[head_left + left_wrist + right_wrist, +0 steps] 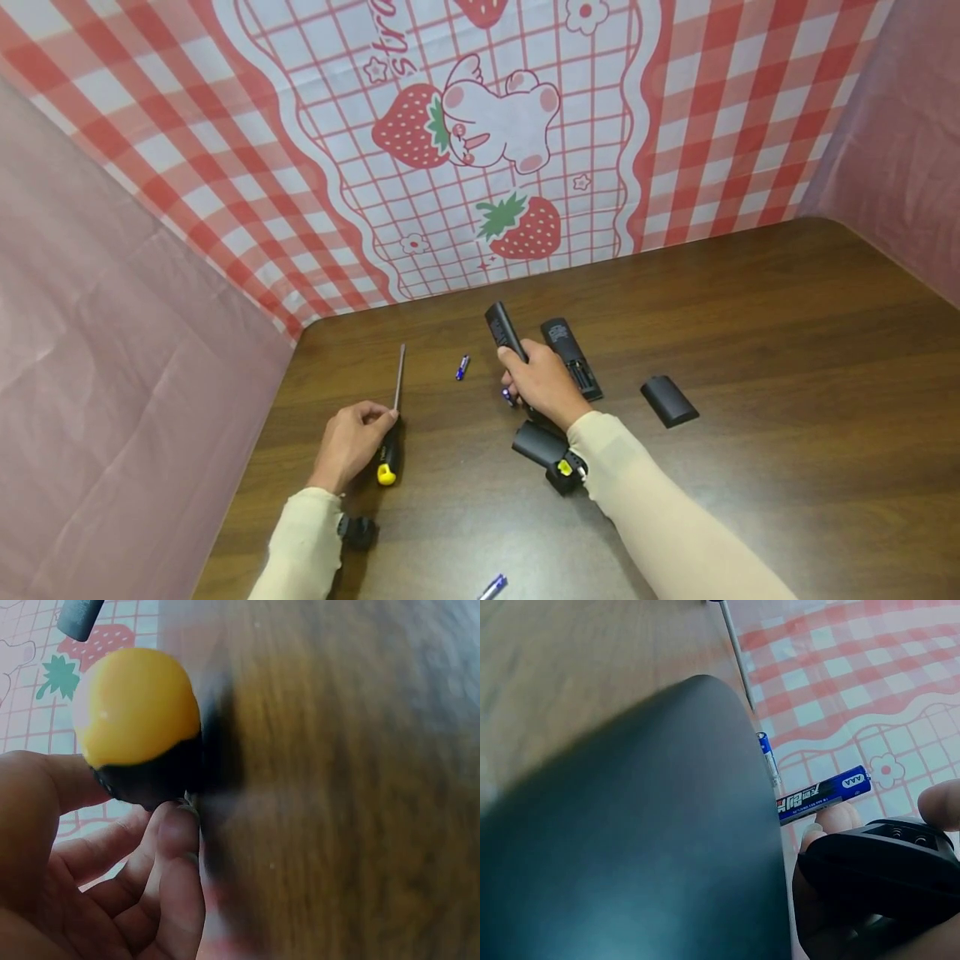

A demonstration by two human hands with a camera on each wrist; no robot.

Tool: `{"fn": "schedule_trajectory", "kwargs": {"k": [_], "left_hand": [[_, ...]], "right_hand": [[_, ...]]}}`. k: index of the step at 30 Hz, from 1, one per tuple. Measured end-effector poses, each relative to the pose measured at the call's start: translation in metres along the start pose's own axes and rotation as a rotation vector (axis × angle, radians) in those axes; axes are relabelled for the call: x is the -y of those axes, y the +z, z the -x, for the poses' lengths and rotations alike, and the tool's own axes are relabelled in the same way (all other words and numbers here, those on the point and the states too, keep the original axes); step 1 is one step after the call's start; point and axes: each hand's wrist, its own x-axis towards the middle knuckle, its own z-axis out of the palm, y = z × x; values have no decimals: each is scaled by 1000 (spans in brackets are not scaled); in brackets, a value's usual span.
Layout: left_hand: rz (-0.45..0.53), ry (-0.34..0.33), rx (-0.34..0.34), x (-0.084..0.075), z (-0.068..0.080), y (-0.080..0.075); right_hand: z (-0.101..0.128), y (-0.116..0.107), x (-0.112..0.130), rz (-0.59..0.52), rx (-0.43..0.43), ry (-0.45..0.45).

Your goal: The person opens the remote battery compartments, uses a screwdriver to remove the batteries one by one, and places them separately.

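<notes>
My left hand (354,442) pinches a flat-lying screwdriver (387,454) near where its black handle meets the metal shaft. Its yellow butt end fills much of the left wrist view. In my right hand (547,382) I grip a black remote control (498,327), raised at a slant; the right wrist view shows its battery compartment (907,834) uncovered. Beside my right fingertips is a blue AAA battery (825,795); whether they hold it I cannot tell. A second black remote control (558,335) lies behind that hand, its compartment uncovered.
One black battery cover (669,402) lies on the right of the brown table (787,333). Another black cover (536,443) sits under my right wrist. Blue batteries lie between the hands (462,367) and at the front edge of view (492,587). A strawberry-patterned cloth (480,167) hangs behind.
</notes>
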Motion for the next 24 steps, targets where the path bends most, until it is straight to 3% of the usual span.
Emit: {"fn": "schedule_trajectory", "kwargs": {"k": [14, 24], "left_hand": [[-62, -23, -113, -5, 2, -4], [-49, 31, -211, -18, 10, -2]], "right_hand": [[1, -2, 1, -1, 8, -9], [2, -1, 2, 26, 2, -11]]}}
